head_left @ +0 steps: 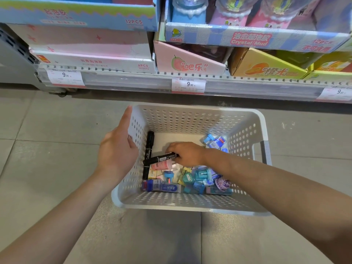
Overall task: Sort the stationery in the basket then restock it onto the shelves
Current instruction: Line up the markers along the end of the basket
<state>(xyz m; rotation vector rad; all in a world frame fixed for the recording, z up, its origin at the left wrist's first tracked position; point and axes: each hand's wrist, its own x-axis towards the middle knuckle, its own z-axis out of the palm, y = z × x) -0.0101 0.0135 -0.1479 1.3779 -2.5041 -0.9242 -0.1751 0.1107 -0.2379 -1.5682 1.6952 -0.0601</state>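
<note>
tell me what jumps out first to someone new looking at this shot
The white perforated basket on the tiled floor draws the eye, with the right hand reaching in and gripping a black marker. The left hand rests on the basket's left wall, beside a second black marker lying along it. Above, bright slime display boxes crowd the shelf over 9.90 price tags.

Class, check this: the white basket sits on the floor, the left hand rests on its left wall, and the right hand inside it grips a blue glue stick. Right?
Not quite. The head view shows the right hand gripping a black marker, not a glue stick. The basket and left hand are as stated.
</note>
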